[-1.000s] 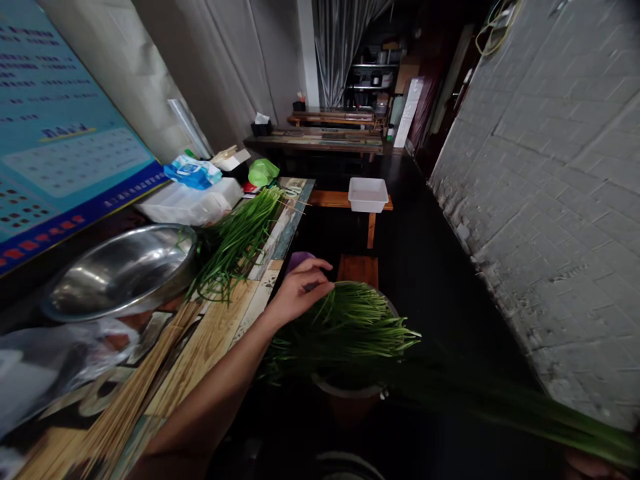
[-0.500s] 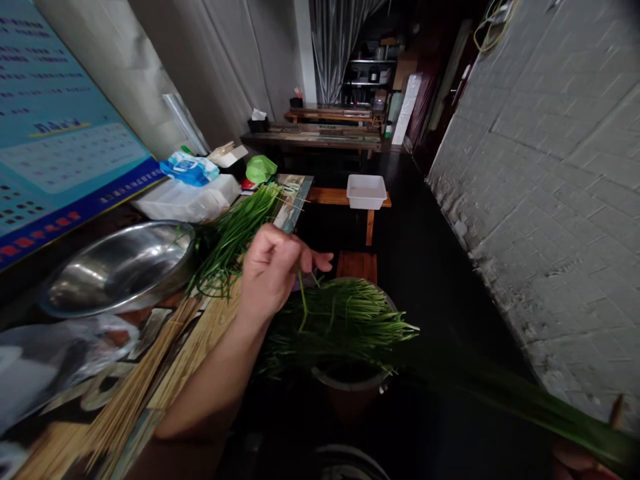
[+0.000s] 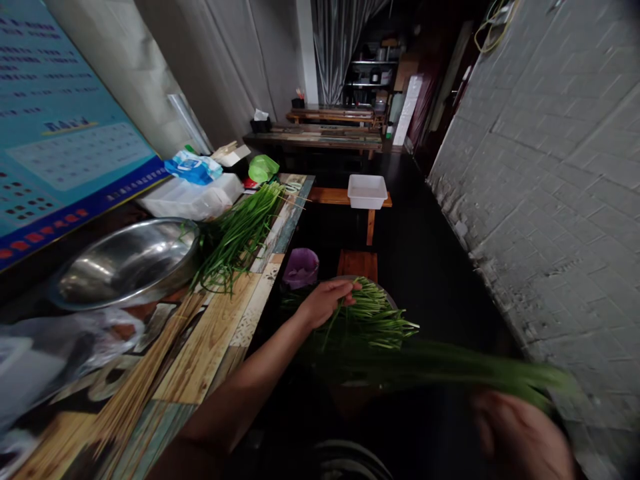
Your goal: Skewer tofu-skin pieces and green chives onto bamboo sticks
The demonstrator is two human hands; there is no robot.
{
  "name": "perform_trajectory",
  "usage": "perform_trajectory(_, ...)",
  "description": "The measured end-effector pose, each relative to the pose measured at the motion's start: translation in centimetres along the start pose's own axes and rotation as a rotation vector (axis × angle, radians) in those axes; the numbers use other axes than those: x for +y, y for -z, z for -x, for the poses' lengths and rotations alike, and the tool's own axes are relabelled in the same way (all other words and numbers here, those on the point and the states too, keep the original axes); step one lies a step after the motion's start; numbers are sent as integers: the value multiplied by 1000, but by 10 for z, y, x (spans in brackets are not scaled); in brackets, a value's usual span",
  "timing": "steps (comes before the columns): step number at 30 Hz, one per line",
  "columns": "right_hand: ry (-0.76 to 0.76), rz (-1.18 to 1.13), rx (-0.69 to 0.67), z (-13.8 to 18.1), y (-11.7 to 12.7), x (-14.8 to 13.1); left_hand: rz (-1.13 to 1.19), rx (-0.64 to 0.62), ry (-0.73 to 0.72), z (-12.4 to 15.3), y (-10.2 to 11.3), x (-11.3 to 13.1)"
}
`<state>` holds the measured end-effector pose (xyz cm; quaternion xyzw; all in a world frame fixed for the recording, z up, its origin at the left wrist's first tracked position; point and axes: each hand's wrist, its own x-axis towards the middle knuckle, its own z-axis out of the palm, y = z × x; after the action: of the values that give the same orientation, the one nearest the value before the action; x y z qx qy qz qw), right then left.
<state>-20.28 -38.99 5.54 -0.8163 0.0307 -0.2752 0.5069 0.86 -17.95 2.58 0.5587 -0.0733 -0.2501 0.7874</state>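
My left hand [image 3: 327,300] is over a pile of garlic chives [image 3: 383,317] in a round container low in front of me. Its fingers are closed at the stalk ends, with a green stalk showing beneath them. At the lower right, my right hand [image 3: 525,430] grips a bunch of garlic chives [image 3: 480,370] whose leaves stretch left across the pile. Motion blurs that hand and bunch. More garlic chives [image 3: 245,227] lie on the patchwork wooden table [image 3: 227,303] to my left.
On the table are a steel basin [image 3: 130,263], thin bamboo skewers [image 3: 145,373], a plastic bag [image 3: 100,340] and a blue packet [image 3: 193,167]. A purple-lined bin [image 3: 301,267] stands beside the table. Ahead, a white tub [image 3: 367,191] sits on a bench. A brick wall [image 3: 560,180] bounds the right.
My left hand has moved right and down, away from the table edge onto the chive pile. My right hand has come further into view, swinging its bunch inward and up.
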Motion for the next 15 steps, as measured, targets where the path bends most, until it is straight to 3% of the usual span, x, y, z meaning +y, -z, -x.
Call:
perform_trajectory(3, -194, -114, -205, -15, -42, 31, 44, -15, 18, -5, 3, -7)
perform_trajectory(7, -307, -167, -332, -12, -83, 59, -88, -36, 102, -10, 7, -20)
perform_trajectory(10, -341, -209, -346, -6, -91, 60, -128, -46, 108, -11, 5, -28)
perform_trajectory(15, -354, -207, -340, -11, -89, 56, 84, -100, 160, -11, -4, -31)
